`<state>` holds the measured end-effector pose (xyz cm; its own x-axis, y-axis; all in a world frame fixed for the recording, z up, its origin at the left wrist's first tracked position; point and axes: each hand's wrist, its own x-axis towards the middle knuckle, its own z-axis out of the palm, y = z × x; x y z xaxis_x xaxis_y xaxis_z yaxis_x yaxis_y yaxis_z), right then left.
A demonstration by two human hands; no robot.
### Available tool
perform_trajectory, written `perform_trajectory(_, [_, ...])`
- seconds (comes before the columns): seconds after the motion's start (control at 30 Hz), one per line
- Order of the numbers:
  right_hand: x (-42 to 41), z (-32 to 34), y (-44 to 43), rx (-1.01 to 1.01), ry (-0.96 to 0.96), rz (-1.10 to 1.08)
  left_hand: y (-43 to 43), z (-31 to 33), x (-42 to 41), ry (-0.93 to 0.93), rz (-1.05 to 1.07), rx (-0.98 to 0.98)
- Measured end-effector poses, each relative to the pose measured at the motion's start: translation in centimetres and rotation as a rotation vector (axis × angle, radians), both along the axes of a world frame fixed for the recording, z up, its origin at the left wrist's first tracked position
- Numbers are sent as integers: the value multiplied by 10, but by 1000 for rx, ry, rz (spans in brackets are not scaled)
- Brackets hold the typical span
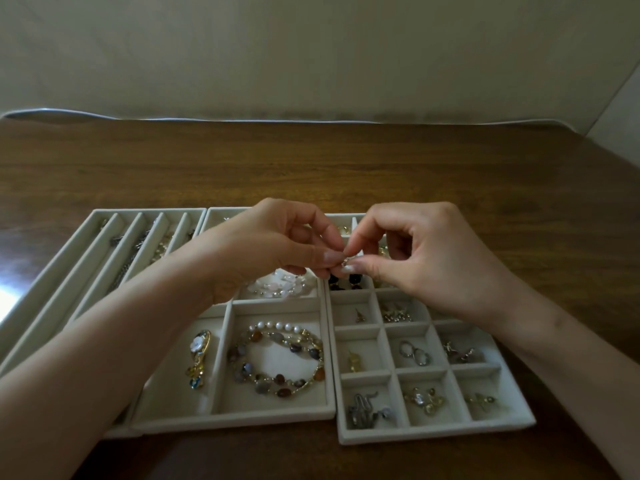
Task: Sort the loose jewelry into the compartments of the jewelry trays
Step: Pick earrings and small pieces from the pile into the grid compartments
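Observation:
Three pale grey velvet trays lie side by side on the wooden table. My left hand (pixel 273 242) and my right hand (pixel 408 251) meet above the seam between the middle tray (pixel 228 419) and the right tray (pixel 436 433). Both pinch one small silvery piece of jewelry (pixel 345 260) between their fingertips; its exact shape is too small to tell. The left tray (pixel 45 268) has long slots with chains. A beaded bracelet (pixel 277 362) lies in the middle tray's large front compartment. Small earrings fill the right tray's square cells.
A gold flower brooch (pixel 200 356) lies in the middle tray's front left cell, pale pink beads (pixel 280 287) behind the bracelet. The table (pixel 311 161) stretches bare toward a beige wall. Bright glare falls on the table's left edge.

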<state>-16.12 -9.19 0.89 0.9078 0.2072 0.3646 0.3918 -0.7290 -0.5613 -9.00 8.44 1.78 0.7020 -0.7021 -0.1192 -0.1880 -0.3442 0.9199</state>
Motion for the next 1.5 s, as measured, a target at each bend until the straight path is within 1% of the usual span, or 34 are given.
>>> perform_trajectory(0.13, [-1, 0, 2, -77, -49, 5, 0, -1, 1, -8, -4, 11])
perform_trajectory(0.23, [-1, 0, 2, -99, -36, 6, -1, -2, 0, -27, -3, 42])
perform_trajectory(0.33, [-2, 2, 3, -85, 24, 12, -2, -2, 0, -95, 23, 51])
perform_trajectory(0.43, [-3, 3, 5, -91, 122, 17, 0, -1, 2, -134, 69, 49])
perform_trajectory(0.5, [-3, 2, 7, -121, 205, 17, 0, 0, 3, -164, 117, 35])
perform_trajectory(0.6, [-5, 1, 11, -219, 248, 3, -1, 0, 3, -184, 154, -3])
perform_trajectory(0.7, [-8, -1, 17, -318, 235, -5, -2, 0, 1, -193, 145, 8])
perform_trajectory(0.8, [-8, -4, 20, -329, 232, -37, -3, 0, -1, -187, 139, 1])
perform_trajectory(0.9, [-7, -2, 19, -305, 261, -48, -3, 0, -1, -183, 145, 4])
perform_trajectory(1.0, [-6, 6, 11, -221, 292, -76, -2, -1, 0, -179, 153, 8])
perform_trajectory(1.07, [-5, 10, 6, -214, 306, -76, -2, -1, 0, -179, 152, 13])
perform_trajectory(1.2, [-6, 12, 7, -334, 335, -46, -2, 0, -1, -179, 139, 12])
perform_trajectory(1.33, [-10, 9, 13, -439, 286, -21, -3, 0, -1, -188, 146, 9])
perform_trajectory(1.5, [-10, 3, 14, -487, 230, 4, -4, 0, -2, -194, 140, 6])
